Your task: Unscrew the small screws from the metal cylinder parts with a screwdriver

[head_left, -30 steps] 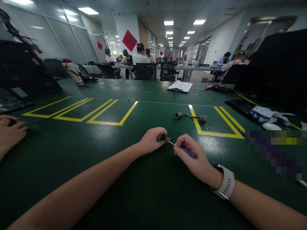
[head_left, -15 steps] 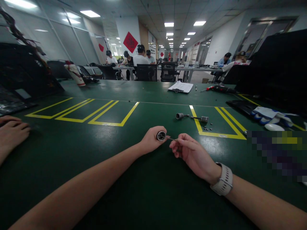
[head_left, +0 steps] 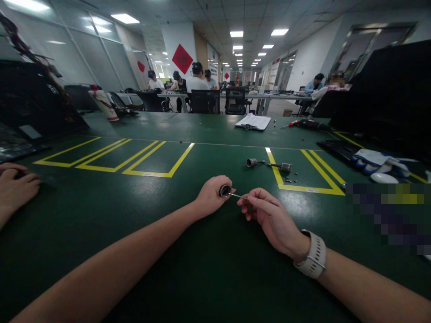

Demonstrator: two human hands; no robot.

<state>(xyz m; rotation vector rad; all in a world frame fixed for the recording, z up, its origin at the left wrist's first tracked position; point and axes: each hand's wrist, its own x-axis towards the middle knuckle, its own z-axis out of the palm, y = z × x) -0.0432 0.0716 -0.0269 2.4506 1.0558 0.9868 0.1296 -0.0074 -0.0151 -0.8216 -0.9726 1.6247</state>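
Observation:
My left hand [head_left: 211, 196] is closed around a round metal cup [head_left: 224, 191], its dark hollow mouth turned toward me. A thin metal rod-like tool [head_left: 238, 196] is pinched between the thumb and fingers of my right hand [head_left: 264, 211]. The tool's far tip meets the cup's rim at its right side; whether it enters the mouth I cannot tell. Beyond my right hand lies a metal shaft [head_left: 268, 164] with a cup-shaped end at each side. Several small metal pieces [head_left: 295, 181] are scattered near its right end.
Yellow tape outlines [head_left: 147, 173] mark the green table [head_left: 161, 278]. Another person's hand [head_left: 16, 190] rests at the left edge. A clipboard with papers [head_left: 253, 121], a red-and-black tool [head_left: 306, 124], white-and-blue gloves [head_left: 380, 162] and a white mouse [head_left: 384, 178] lie farther off.
The thin tool's tip has shifted from inside the cup's mouth to its right rim, and its angle has changed slightly. Both hands stay nearly in place.

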